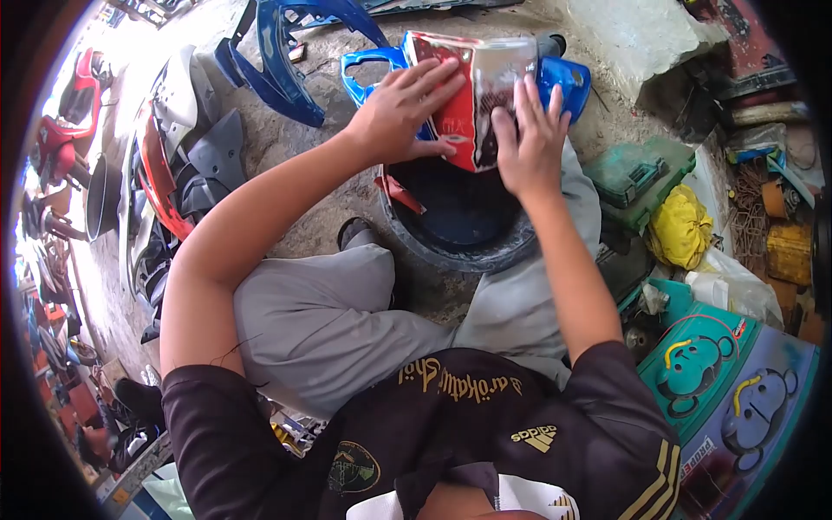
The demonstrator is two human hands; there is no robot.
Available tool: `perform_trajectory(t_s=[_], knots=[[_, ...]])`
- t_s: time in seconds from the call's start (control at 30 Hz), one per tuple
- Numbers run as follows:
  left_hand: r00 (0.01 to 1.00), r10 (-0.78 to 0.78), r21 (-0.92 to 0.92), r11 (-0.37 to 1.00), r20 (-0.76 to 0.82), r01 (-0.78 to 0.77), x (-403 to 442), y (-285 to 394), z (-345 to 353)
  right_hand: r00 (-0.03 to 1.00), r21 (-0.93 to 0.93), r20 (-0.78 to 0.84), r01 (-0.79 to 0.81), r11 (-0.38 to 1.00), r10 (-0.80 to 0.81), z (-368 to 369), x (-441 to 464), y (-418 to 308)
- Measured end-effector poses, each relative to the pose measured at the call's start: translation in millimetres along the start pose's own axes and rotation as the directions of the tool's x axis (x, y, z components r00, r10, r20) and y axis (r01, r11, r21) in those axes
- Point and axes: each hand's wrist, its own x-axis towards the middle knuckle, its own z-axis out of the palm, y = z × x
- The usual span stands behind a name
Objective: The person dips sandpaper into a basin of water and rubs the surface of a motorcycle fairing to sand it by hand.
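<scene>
Head view, read from my remote post, left to right. Along the left side of the floor (347, 195) I log red-orange trim (160, 178) lying among grey panels (217, 147); toward the floor's far side, a curved blue fairing (282, 87). Next, the left hand (399, 113): fingers spread wide and laid on the red face of a red-and-grey piece (459, 108), thumb along its near end. That piece sits at the far rim of a round black tub (472, 260), its near end over the opening; whether it touches the rim I cannot tell. A red scrap (400, 194) lies at the tub's left rim. The right hand (530, 143) is on the piece's grey face, fingers apart, thumb well out. Behind, a glossy blue part (563, 82) shows to either side. Farther right on the floor: green case (646, 169), yellow bundle (680, 225) just beside it, then, nearer the person, a teal printed box (685, 347).
</scene>
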Motion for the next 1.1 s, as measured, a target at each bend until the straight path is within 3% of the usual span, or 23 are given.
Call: perform_trajectory(t_s=[0.13,0.23,0.4,0.47,0.6,0.73,0.83,0.87,0.97,1.1], knots=[[0.995,0.027,0.024,0.999,0.091,-0.03,-7,9,-10,0.999,-0.069,0.001,-0.049,0.996,0.049,5,72,28],[0.991,0.019,0.012,1.0,0.133,-0.021,-7,8,-16,0.999,-0.068,-0.026,-0.045,0.997,0.043,10,71,29],[0.989,0.024,0.031,0.999,0.148,-0.029,-5,7,-17,0.986,0.096,-0.046,0.165,0.982,-0.161,9,-57,-9],[0.979,0.018,0.026,0.999,0.201,-0.023,-1,7,-23,0.973,0.051,-0.001,0.229,0.972,-0.229,1,-103,-12],[0.97,-0.026,-0.038,0.999,0.242,0.037,-6,18,-30,0.992,0.29,0.117,0.021,0.957,-0.057,-27,-146,-3],[0.934,0.045,0.093,0.992,0.353,-0.083,-8,13,-45,0.987,0.364,0.117,-0.144,0.92,0.108,-69,-141,-3],[0.923,0.045,0.12,0.988,0.383,-0.098,-11,14,-45,0.9,0.667,0.292,-0.435,0.605,0.325,-87,-125,-10],[0.921,0.039,0.141,0.985,0.387,-0.101,-11,14,-45,0.868,0.679,0.376,-0.496,0.541,0.323,-93,-120,-3],[0.912,0.019,0.178,0.979,0.411,-0.101,-9,15,-46,0.908,0.777,0.36,-0.42,0.469,0.216,-130,-93,-18],[0.898,-0.008,0.171,0.982,0.44,-0.075,-7,19,-50,0.907,0.703,0.415,-0.369,0.608,0.07,-201,-47,-32]])
